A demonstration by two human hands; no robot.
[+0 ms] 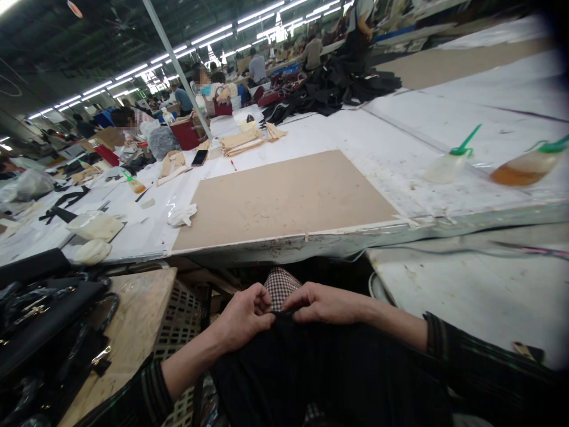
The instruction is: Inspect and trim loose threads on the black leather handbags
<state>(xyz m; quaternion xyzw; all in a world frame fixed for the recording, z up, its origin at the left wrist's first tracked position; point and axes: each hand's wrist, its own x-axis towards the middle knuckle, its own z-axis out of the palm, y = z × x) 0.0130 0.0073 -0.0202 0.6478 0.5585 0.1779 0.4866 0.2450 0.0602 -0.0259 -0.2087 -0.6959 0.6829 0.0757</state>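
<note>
Black cloth (320, 362) lies across my lap, over checkered fabric (281, 284) that shows at the knee. My left hand (249, 311) pinches the upper edge of the cloth between thumb and fingers. Close beside it, my right hand (313, 302) grips the same edge, its fingers curled. The two hands are a short gap apart, below the table's front edge. What the black cloth is a part of cannot be made out.
A brown board (284, 198) lies on the white-covered table (338, 133). Bottles with green nozzles, one clear (447, 166) and one amber (527, 169), stand at right. Black bags (48, 320) are piled at left by a plastic crate (180, 317). Several people work farther back.
</note>
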